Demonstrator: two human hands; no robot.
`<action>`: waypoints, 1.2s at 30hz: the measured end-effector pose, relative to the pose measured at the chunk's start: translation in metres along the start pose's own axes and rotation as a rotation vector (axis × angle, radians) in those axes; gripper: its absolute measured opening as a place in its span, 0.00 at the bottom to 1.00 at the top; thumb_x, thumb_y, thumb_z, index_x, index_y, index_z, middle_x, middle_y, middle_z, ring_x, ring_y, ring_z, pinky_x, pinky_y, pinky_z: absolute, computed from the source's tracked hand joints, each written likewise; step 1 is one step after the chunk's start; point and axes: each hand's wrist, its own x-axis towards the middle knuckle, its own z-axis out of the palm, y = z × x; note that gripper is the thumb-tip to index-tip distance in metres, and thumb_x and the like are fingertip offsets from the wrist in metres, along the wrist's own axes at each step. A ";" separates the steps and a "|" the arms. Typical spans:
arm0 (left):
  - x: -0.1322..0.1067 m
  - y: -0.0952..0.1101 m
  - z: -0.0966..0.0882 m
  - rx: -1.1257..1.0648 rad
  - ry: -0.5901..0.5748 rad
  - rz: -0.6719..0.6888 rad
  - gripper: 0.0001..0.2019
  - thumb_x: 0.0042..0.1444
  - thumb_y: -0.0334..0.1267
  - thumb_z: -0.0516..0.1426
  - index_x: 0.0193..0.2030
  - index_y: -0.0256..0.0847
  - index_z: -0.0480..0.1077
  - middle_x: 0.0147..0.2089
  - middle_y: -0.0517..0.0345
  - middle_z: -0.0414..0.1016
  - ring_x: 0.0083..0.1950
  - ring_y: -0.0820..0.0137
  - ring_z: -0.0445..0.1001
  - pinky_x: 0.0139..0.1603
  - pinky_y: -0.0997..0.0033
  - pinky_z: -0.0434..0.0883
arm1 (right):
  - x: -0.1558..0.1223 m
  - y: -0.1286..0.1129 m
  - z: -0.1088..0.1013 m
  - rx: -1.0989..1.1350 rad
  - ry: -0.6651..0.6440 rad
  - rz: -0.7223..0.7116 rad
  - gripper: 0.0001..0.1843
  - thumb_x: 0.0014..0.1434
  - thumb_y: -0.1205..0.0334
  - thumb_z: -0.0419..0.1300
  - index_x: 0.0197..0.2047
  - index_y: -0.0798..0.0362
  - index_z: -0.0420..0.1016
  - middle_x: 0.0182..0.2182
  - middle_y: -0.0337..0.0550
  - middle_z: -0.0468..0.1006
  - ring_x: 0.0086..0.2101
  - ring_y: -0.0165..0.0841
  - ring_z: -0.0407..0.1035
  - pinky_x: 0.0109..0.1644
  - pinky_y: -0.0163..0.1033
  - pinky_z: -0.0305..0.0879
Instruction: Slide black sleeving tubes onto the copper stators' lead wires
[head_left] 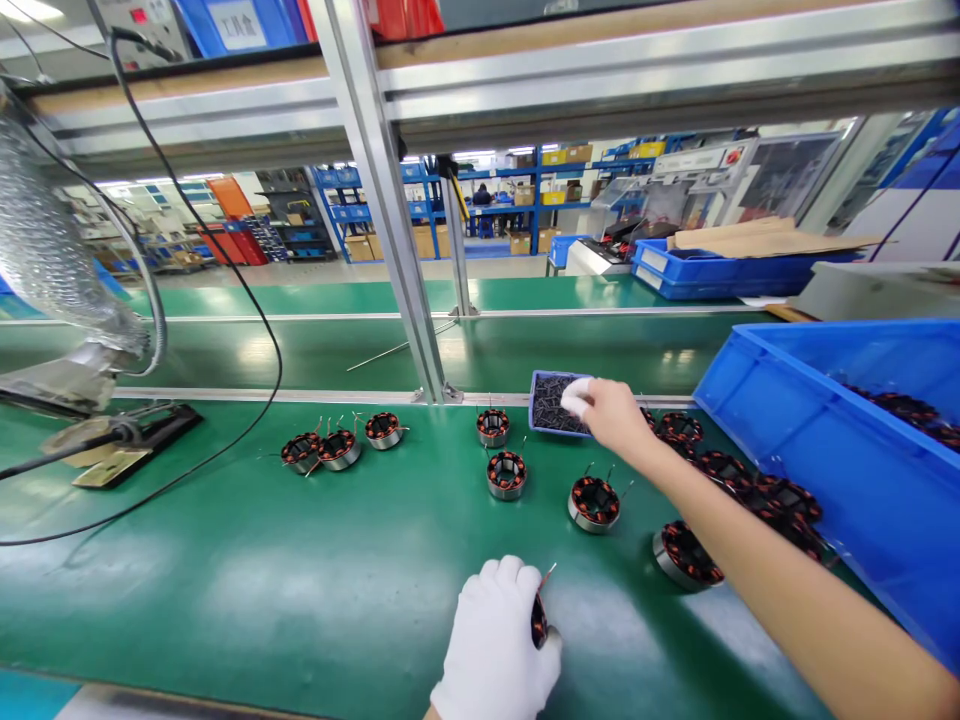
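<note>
My left hand (499,640), in a white glove, is closed around a motor stator (538,622) low in the head view. The glove covers most of the stator, and a wire end sticks up past the fingers. Over a small blue tray (533,405) of thin black pieces (553,392), my right hand (604,408) has its white-covered fingertips pinched together. What lies between those fingertips is hidden. Nearby on the green bench stand more stators with copper windings, among them one stator (507,474) left of the tray and another stator (595,503) beneath my right wrist.
A large blue bin (847,480) holding stators stands at the right, with several loose stators (784,505) beside it. Three stators (339,449) sit at the left. An aluminium post (390,200) rises behind the bench. A black cable (262,320) loops across the left side near a foil duct (60,240).
</note>
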 end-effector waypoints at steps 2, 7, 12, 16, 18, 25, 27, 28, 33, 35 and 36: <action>0.001 0.000 0.000 0.000 -0.011 0.001 0.10 0.44 0.37 0.52 0.37 0.43 0.65 0.38 0.56 0.64 0.39 0.63 0.62 0.38 0.65 0.58 | -0.050 -0.013 0.013 0.275 0.021 -0.041 0.08 0.57 0.65 0.52 0.33 0.51 0.72 0.30 0.36 0.75 0.31 0.29 0.68 0.37 0.32 0.62; 0.002 0.000 -0.001 0.007 -0.023 0.010 0.09 0.45 0.36 0.51 0.36 0.43 0.65 0.37 0.58 0.64 0.38 0.64 0.61 0.37 0.65 0.57 | -0.140 -0.028 0.066 1.073 -0.085 0.332 0.10 0.51 0.59 0.56 0.36 0.53 0.71 0.32 0.42 0.75 0.32 0.36 0.71 0.31 0.36 0.68; 0.003 0.001 -0.002 0.017 -0.028 0.012 0.08 0.45 0.35 0.51 0.35 0.43 0.64 0.36 0.58 0.64 0.37 0.65 0.61 0.36 0.67 0.57 | -0.141 -0.031 0.075 1.294 -0.128 0.438 0.15 0.46 0.53 0.62 0.33 0.55 0.71 0.29 0.44 0.75 0.30 0.37 0.71 0.29 0.38 0.69; 0.003 0.002 -0.002 0.015 -0.023 0.020 0.08 0.46 0.35 0.51 0.35 0.43 0.64 0.35 0.58 0.64 0.37 0.65 0.62 0.36 0.67 0.57 | -0.137 -0.033 0.070 1.298 -0.138 0.429 0.15 0.46 0.52 0.62 0.31 0.56 0.71 0.27 0.43 0.75 0.28 0.35 0.71 0.28 0.37 0.68; 0.003 0.002 -0.001 0.020 -0.023 0.020 0.08 0.45 0.35 0.51 0.35 0.43 0.64 0.35 0.58 0.64 0.37 0.65 0.61 0.36 0.67 0.57 | -0.138 -0.032 0.070 1.299 -0.129 0.414 0.15 0.46 0.52 0.62 0.31 0.55 0.71 0.26 0.43 0.74 0.27 0.35 0.70 0.27 0.37 0.68; 0.004 0.002 -0.001 0.031 -0.021 0.014 0.07 0.45 0.34 0.51 0.33 0.43 0.63 0.35 0.58 0.64 0.37 0.65 0.61 0.35 0.67 0.57 | -0.136 -0.030 0.073 1.310 -0.147 0.389 0.15 0.46 0.53 0.63 0.31 0.57 0.71 0.25 0.43 0.74 0.26 0.33 0.70 0.25 0.35 0.67; 0.004 0.002 -0.002 0.033 -0.022 0.016 0.07 0.45 0.34 0.51 0.33 0.42 0.63 0.35 0.58 0.64 0.37 0.65 0.61 0.35 0.67 0.57 | -0.135 -0.030 0.072 1.321 -0.159 0.398 0.15 0.45 0.53 0.63 0.31 0.57 0.71 0.25 0.43 0.73 0.25 0.33 0.70 0.25 0.35 0.67; 0.004 0.002 -0.002 0.033 -0.023 0.017 0.06 0.45 0.34 0.51 0.33 0.42 0.63 0.35 0.58 0.64 0.37 0.65 0.61 0.35 0.67 0.57 | -0.135 -0.030 0.072 1.329 -0.165 0.403 0.15 0.45 0.54 0.63 0.31 0.57 0.71 0.24 0.43 0.73 0.25 0.33 0.70 0.25 0.35 0.67; 0.004 0.002 -0.002 0.034 -0.022 0.023 0.07 0.45 0.34 0.51 0.33 0.42 0.63 0.35 0.58 0.64 0.37 0.65 0.62 0.36 0.67 0.58 | -0.133 -0.030 0.073 1.354 -0.162 0.443 0.17 0.43 0.52 0.64 0.31 0.57 0.71 0.21 0.41 0.73 0.23 0.32 0.69 0.24 0.35 0.67; 0.004 0.002 -0.002 0.035 -0.024 0.023 0.07 0.45 0.34 0.51 0.33 0.42 0.63 0.35 0.58 0.64 0.37 0.65 0.62 0.37 0.67 0.58 | -0.133 -0.030 0.073 1.354 -0.155 0.450 0.18 0.42 0.52 0.65 0.31 0.58 0.71 0.21 0.42 0.73 0.22 0.33 0.69 0.23 0.35 0.67; 0.004 0.002 -0.002 0.037 -0.025 0.024 0.07 0.45 0.34 0.51 0.33 0.42 0.64 0.35 0.57 0.64 0.37 0.65 0.62 0.37 0.67 0.58 | -0.133 -0.030 0.073 1.350 -0.154 0.451 0.18 0.42 0.52 0.64 0.31 0.58 0.71 0.21 0.42 0.73 0.22 0.33 0.69 0.23 0.35 0.67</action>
